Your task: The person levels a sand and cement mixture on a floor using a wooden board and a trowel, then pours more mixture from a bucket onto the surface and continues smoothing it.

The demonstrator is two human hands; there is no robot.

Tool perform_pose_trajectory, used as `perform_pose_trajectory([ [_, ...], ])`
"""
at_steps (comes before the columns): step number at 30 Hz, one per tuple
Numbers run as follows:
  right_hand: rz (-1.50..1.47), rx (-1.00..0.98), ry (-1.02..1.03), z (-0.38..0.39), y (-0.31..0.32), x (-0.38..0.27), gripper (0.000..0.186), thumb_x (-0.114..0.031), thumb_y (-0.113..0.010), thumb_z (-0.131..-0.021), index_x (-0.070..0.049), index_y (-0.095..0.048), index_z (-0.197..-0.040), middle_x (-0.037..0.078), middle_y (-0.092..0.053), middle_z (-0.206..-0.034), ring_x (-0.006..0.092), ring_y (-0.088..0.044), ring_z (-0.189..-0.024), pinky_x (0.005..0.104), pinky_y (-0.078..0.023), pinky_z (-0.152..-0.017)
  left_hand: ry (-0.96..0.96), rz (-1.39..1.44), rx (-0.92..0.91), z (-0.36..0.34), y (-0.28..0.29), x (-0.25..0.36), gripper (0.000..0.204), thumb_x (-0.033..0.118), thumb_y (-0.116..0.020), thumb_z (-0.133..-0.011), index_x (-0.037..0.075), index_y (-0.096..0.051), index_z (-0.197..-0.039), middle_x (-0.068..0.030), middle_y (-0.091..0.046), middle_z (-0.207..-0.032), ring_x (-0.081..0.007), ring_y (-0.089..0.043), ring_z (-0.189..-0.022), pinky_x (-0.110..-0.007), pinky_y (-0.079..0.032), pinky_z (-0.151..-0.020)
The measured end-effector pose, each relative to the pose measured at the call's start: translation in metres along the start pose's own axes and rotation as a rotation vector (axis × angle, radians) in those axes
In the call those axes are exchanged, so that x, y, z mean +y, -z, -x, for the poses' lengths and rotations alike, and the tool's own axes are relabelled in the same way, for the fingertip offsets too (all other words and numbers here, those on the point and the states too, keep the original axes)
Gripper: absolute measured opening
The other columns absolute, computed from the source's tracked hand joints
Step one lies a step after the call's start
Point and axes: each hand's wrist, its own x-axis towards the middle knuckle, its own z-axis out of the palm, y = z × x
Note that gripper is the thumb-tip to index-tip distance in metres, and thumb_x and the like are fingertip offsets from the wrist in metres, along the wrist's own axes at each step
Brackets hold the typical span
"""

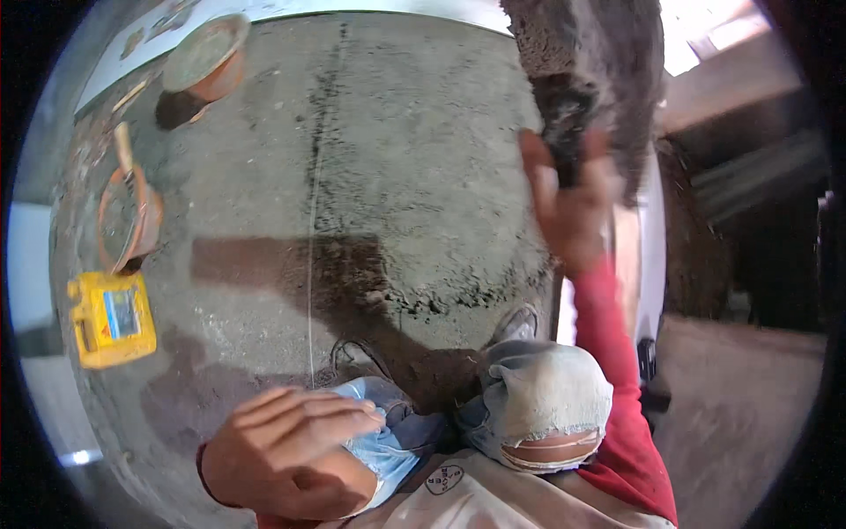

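My right hand (pixel 575 212) reaches forward on the right, blurred by motion, with its fingers apart. I see nothing held in it. Just beyond its fingertips is a dark, rough, dirt-covered mass (pixel 617 62); whether they touch cannot be told. My left hand (pixel 295 445) hovers low on the left by my bent knee, fingers stretched out and empty. Ahead of my shoes lies a band of grey, wet-looking mortar (pixel 432 167) with a crumbly near edge. A thin pale line (pixel 310 300) runs along its left side.
On the left stand an orange bucket (pixel 148 220) with a wooden-handled tool (pixel 124 148) in it and a yellow jug (pixel 92 339). Farther off is another mortar-smeared bucket (pixel 220 79). A pale ledge (pixel 650 247) borders the right side, beside a dark recess.
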Motion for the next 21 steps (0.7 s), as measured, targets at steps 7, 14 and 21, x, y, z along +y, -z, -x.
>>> perform_pose_trajectory([
  [7,0.13,-0.678,-0.267,0.134,-0.065,0.026,0.041,-0.048,-0.057,-0.094,-0.008,-0.054,-0.1,0.019,-0.065,-0.065,0.0406,-0.067,-0.061,0.0515,-0.054,-0.059,-0.167,-0.074,0.002,-0.037,0.048,-0.033,0.047,0.027,-0.077,-0.077,0.002,-0.063,-0.113,-0.0153,-0.071,-0.109,-0.0302,-0.07,-0.096,-0.038,-0.054,-0.08],
  [14,0.322,-0.221,-0.692,0.194,0.078,0.106,0.048,-0.05,-0.069,-0.089,-0.004,-0.061,-0.102,0.021,-0.067,-0.073,0.0372,-0.068,-0.066,0.0445,-0.052,-0.059,0.148,0.077,0.211,-0.11,0.07,-0.066,0.038,0.014,-0.067,-0.086,0.0,-0.061,-0.121,-0.0121,-0.069,-0.107,-0.0204,-0.066,-0.1,-0.034,-0.049,-0.092],
  [21,0.554,-0.24,-1.224,0.42,0.165,0.144,0.046,-0.05,-0.059,-0.093,-0.007,-0.051,-0.109,0.024,-0.066,-0.082,0.0446,-0.065,-0.078,0.0519,-0.049,-0.07,0.332,0.069,0.144,-0.161,0.042,-0.107,0.029,0.006,-0.06,-0.092,-0.003,-0.06,-0.119,-0.0107,-0.068,-0.104,-0.0177,-0.065,-0.099,-0.031,-0.05,-0.09],
])
